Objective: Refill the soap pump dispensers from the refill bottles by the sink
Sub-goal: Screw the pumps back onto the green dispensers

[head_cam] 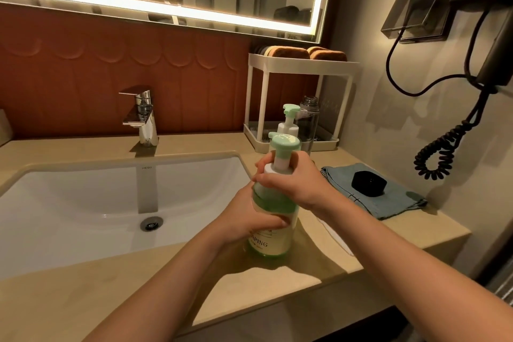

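Observation:
A green-tinted soap pump dispenser [270, 239] stands upright on the beige counter to the right of the sink. My left hand [249, 216] grips its body around the middle. My right hand [291, 180] wraps around its white collar, just under the mint-green pump head [284, 143]. Behind it stands a second pump dispenser [288, 122] with a mint top, and beside that a clear uncapped bottle [308, 122]. A black cap [368, 183] lies on a folded blue cloth [388, 200] to the right.
The white basin [83, 203] and chrome faucet [143, 116] lie to the left. A white two-tier rack [299, 64] holding sponges stands at the back. A wall hair dryer with coiled cord [441, 153] hangs on the right. The counter's front edge is near.

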Available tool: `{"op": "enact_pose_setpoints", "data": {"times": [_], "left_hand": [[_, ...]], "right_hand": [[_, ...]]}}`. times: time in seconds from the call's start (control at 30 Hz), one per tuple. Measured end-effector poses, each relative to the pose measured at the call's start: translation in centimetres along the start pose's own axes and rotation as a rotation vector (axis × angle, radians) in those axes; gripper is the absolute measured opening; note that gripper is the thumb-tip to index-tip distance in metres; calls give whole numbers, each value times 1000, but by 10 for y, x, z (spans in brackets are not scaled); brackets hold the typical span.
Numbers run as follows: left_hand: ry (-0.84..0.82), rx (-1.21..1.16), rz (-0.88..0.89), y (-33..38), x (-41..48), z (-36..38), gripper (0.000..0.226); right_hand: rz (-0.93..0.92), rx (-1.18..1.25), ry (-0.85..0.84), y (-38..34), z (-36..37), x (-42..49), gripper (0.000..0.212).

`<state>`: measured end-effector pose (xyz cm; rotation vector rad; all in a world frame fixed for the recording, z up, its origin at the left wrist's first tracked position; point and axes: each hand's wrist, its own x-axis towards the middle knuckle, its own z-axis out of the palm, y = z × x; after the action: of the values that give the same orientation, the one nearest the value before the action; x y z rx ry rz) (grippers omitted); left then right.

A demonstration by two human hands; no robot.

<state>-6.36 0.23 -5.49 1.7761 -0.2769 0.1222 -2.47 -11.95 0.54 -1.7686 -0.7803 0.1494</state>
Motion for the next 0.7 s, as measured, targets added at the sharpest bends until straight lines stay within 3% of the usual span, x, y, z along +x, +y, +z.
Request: {"op": "enact_pose_setpoints", "data": {"times": [0.3,0.47,0.53,0.7], "left_hand": [[279,99,56,-1,-5,22,68],[428,139,65,0,-12,32,72],[397,131,63,-2,-13,31,74],[317,120,37,-5,-6,21,72]], "right_hand": [[-22,-102,373,6,24,-1,9],[-14,-170,445,10,30,-1,26],[18,-181,348,10,24,-1,27],[137,-99,-236,-9,-18,-1,41]]}}
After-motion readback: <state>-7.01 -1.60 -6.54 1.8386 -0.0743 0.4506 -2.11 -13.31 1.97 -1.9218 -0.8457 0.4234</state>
